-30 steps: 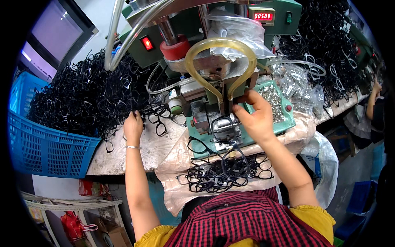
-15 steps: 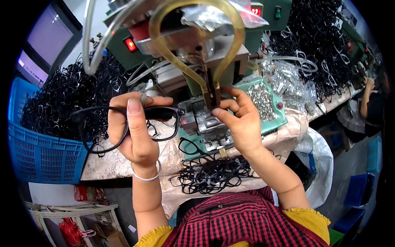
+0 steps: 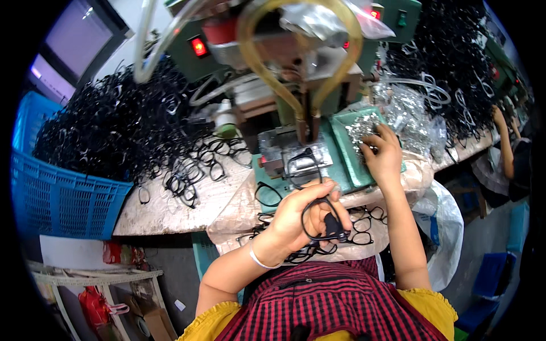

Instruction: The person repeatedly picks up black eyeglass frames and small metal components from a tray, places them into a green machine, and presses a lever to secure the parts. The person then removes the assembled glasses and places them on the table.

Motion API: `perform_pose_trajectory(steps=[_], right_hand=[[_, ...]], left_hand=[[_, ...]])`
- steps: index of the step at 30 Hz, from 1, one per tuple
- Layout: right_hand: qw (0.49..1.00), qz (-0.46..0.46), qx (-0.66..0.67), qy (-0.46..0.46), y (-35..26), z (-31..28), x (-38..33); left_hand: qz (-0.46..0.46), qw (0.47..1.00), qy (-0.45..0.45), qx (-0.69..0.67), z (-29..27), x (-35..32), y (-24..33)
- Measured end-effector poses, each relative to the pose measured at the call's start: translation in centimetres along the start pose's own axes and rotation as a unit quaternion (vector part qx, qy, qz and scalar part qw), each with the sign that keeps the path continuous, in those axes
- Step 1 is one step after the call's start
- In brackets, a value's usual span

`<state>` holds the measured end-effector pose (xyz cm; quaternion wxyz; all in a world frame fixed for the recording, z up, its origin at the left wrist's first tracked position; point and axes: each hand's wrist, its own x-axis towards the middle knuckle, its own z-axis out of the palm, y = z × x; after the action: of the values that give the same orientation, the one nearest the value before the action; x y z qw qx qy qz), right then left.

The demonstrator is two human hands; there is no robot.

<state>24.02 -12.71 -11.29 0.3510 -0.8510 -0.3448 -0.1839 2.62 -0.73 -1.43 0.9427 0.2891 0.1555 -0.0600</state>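
My left hand (image 3: 298,219) is closed around a black eyeglass frame (image 3: 341,235), held just in front of the machine. One rim of it reaches up over the metal fixture (image 3: 318,156) and the other lies by my fingers. To the right, my right hand (image 3: 384,156) is in the green tray (image 3: 344,156). Its thumb and fingers are bent together among small shiny metal parts (image 3: 359,126); what they pinch, if anything, is too small to make out. Yellowish tubing (image 3: 250,51) runs down to the machine's tip above the fixture.
Piled black frames (image 3: 114,125) stand behind a blue crate (image 3: 68,204) on the left; loose frames (image 3: 185,179) lie on the bench. More frames (image 3: 364,227) rest on the covering at my lap. Plastic bags (image 3: 418,116) lie beyond the tray. Another person's arm (image 3: 505,142) shows far right.
My left hand has come rightward and down with the eyeglass frame, turning it in front of the fixture. My right hand has left the machine's tip and reached into the tray. The view has shifted slightly.
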Motion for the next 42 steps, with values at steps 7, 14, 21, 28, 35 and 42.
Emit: perform_pose_trajectory(steps=[7,14,21,28,35,42], right_hand=[[0.999,0.036,0.016,-0.035,-0.7,0.1,1.0],[0.881,0.252,0.389,0.093,4.1,-1.2,-2.4],[0.899,0.172,0.399,0.049,-1.0,2.4,0.8],[0.917,0.156,0.367,0.007,-0.5,1.2,2.3],[0.994,0.007,0.073,0.08,0.1,-2.0,-2.9],[0.961,0.047,0.27,-0.038,-5.3,-6.6,-2.2]], left_hand=[[-0.041,0.994,-0.025,0.102,-2.0,-1.0,0.1],[0.377,0.26,0.47,0.754,-11.7,-13.6,6.6],[0.292,0.181,0.52,0.783,-28.5,-12.8,7.9],[0.328,0.681,0.334,0.563,-17.9,-9.2,13.5],[0.346,0.785,0.342,0.384,-25.3,-5.7,9.8],[0.426,0.551,0.379,0.609,-21.8,-3.8,8.8]])
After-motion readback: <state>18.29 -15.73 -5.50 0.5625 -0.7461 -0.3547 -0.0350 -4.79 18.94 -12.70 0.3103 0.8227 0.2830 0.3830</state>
